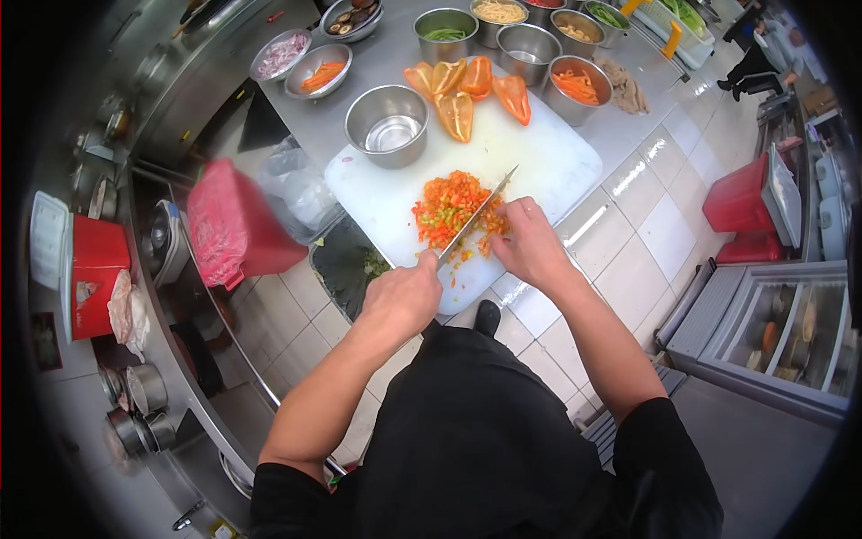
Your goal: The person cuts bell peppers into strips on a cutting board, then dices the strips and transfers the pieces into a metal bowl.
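- Head view, hands: the left hand [404, 296] is clenched around the handle of a knife [476, 216], whose blade runs up and to the right from the fist. The right hand [530, 241] rests with bent fingers on the blade's far side, pressing on the heap rather than gripping any 1 piece.
- Head view, doing the step well: this looks like fine chopping. The judgement is that the right fingertips should stay curled back behind the knuckles, so that the flat of the blade rides against them and not over them. The blade's tip is best kept low on the board while the heel rocks. The scattered bits should be gathered in between passes.
- Head view, where the work lies: the pile of chopped pepper [449, 208] sits just above the left fist and touches the right hand on that hand's left side. The blade crosses the pile's lower right part. All of it lies on the white cutting board [557, 162].
- Head view, beyond the hands: 4 halved peppers [462, 90] wait at the board's far edge, well apart from both hands. An empty steel bowl [388, 124] stands up and left of the pile.
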Available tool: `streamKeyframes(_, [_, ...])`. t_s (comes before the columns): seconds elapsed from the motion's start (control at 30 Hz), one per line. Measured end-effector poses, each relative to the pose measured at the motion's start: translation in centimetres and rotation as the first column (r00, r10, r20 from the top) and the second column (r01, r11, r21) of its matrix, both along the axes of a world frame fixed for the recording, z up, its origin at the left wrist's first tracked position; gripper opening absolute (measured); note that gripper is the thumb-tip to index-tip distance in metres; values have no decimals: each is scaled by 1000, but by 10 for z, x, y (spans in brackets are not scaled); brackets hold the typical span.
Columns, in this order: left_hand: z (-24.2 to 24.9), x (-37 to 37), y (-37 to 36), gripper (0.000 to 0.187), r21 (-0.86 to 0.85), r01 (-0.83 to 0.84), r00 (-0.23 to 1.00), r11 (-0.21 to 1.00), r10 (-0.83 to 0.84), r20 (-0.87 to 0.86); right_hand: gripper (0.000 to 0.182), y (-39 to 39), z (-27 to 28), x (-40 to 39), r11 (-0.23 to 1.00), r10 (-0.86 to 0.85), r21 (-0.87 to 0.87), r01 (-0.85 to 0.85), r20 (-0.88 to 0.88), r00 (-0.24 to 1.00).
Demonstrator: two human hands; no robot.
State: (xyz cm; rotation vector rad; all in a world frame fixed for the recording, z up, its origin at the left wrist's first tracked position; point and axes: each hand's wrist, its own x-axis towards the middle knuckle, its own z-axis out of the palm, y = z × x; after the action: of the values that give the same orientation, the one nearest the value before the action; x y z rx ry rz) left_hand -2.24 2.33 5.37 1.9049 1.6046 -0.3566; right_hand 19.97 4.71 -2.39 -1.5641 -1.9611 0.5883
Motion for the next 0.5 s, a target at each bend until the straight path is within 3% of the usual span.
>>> streamKeyframes(0.07, [18, -1, -3, 27, -40, 11, 999, 999, -12, -33, 22, -1, 1, 1, 1000, -23, 20, 23, -6, 1000])
streamKeyframes(0.13, [-5, -2, -10, 28, -43, -4, 1000, 999, 3, -16, 20, 2, -11, 3, 997, 22, 71, -24, 32, 999])
streamKeyframes(0.27, [-20, 9, 4, 30, -21, 3, 999, 1000, -2, 40, 24, 5, -19, 4, 998, 64, 0, -64, 80, 995])
streamKeyframes(0.43, [14, -7, 8, 28, 9, -43, 999, 999, 43, 21, 34, -3, -3, -7, 998, 6, 64, -3, -34, 999])
streamKeyframes(0.5, [20, -12, 5, 27, 20, -45, 999, 999, 45, 7, 33, -10, 0, -11, 996, -30, 82, 29, 6, 1000])
